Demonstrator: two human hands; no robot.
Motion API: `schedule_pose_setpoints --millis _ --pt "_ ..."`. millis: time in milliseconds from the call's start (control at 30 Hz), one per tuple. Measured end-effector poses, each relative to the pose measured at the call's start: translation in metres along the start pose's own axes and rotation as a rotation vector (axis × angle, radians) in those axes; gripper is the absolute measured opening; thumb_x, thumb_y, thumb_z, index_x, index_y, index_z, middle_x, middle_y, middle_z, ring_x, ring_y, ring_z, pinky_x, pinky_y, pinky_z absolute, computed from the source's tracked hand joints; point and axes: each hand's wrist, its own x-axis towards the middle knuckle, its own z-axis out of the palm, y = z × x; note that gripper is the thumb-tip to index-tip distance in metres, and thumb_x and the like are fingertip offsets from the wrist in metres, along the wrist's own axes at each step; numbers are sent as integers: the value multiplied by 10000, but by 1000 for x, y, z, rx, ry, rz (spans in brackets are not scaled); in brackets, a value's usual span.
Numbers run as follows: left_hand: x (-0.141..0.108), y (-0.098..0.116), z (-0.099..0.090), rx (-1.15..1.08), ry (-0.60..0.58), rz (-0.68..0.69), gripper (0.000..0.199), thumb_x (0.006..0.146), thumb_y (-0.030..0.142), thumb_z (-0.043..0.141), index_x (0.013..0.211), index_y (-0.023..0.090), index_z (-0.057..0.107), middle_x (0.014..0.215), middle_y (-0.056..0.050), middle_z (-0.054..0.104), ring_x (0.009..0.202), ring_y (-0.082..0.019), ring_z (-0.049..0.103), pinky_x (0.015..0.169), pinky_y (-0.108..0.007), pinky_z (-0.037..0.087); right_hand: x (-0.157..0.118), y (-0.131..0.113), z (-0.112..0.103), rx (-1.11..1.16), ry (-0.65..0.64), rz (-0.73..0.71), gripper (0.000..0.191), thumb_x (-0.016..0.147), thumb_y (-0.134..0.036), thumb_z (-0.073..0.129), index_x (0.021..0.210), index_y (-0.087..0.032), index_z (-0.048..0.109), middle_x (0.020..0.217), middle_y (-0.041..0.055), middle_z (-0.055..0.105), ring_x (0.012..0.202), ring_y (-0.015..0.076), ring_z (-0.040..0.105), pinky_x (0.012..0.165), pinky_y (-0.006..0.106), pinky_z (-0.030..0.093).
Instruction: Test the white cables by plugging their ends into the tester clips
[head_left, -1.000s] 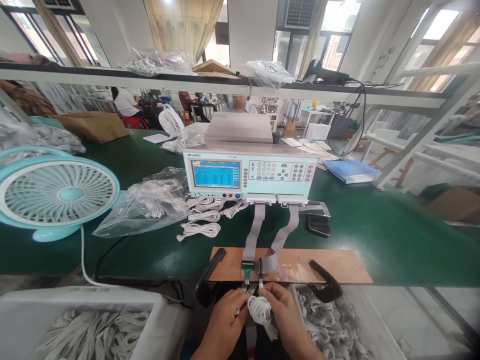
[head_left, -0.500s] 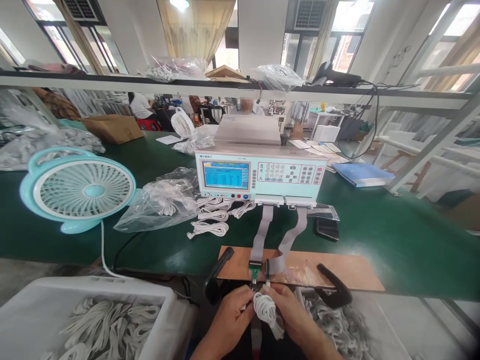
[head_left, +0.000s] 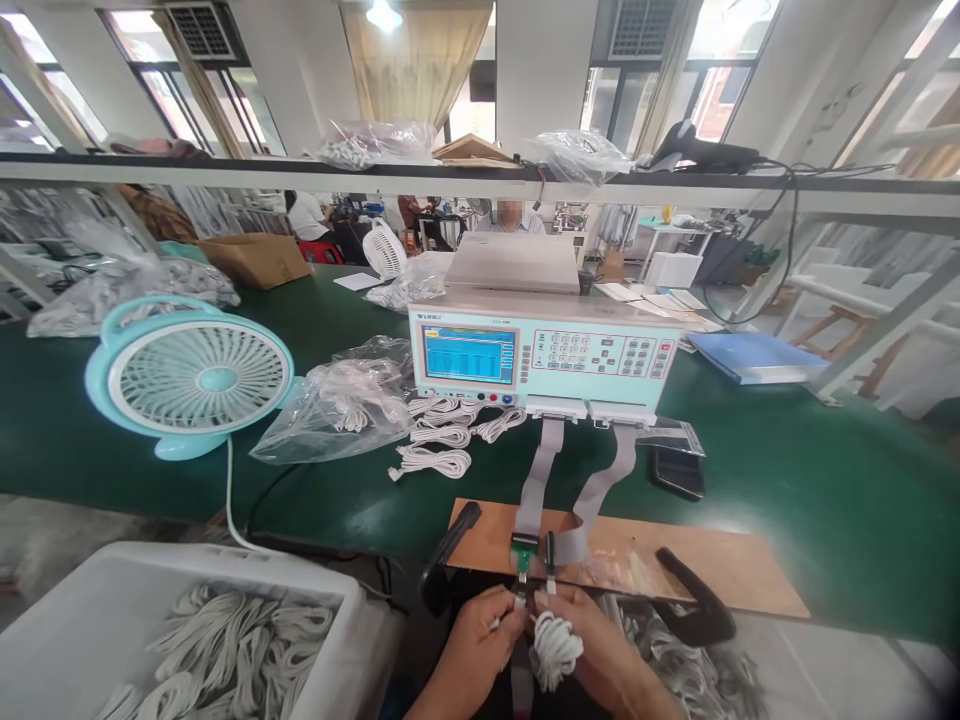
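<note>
A coiled white cable (head_left: 556, 648) hangs between my two hands at the front edge of the wooden board (head_left: 637, 560). My left hand (head_left: 480, 635) is closed on one plug end of it, close below the small green circuit board (head_left: 523, 562). With thumb and fingers together, my right hand (head_left: 581, 625) grips the other end, just under the black ribbon connector (head_left: 550, 548). Whether either plug is fully seated I cannot tell. Grey ribbon cables (head_left: 541, 475) run from both connectors up to the tester (head_left: 547, 350), whose screen is lit.
Several coiled white cables (head_left: 435, 462) and a clear plastic bag (head_left: 337, 410) lie left of the tester. A blue fan (head_left: 217, 380) stands farther left. Black clamps (head_left: 450, 555) hold the board. White bins of cables (head_left: 352, 600) flank me below. A phone (head_left: 677, 472) lies right.
The view has swung slightly left, so everything sits farther right. Both hands keep their grip at the connectors, and the cable coil has shifted a little between them.
</note>
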Motion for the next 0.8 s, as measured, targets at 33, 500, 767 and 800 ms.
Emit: schedule_pose_setpoints --millis 33,500,767,800 --pt "1 -2 2 -45 11 -30 339 839 341 436 557 159 483 605 35 386 601 -111 386 559 -213 288 -1 -1 0 17 -1 6 257 690 -343 721 708 -94 663 603 24 581 545 108 491 559 217 364" --pt "10 -15 23 -326 211 -262 285 723 331 510 495 179 431 446 68 334 407 -65 264 394 -195 202 -9 -4 2 -11 72 -81 277 716 -414 685 740 -139 695 596 26 616 595 158 524 577 248 374" --pt "6 -19 31 -384 253 -241 386 704 498 564 524 165 490 441 79 320 412 -62 272 407 -196 225 -13 -10 12 63 49 -85 283 739 -412 665 693 -134 676 575 8 585 567 131 498 574 228 380" --pt "5 -18 30 -363 236 -231 399 704 518 557 530 163 503 432 78 328 403 -63 275 404 -199 227 -12 -8 12 82 59 -88 293 724 -421 676 668 -134 667 573 4 579 554 125 487 562 225 378"
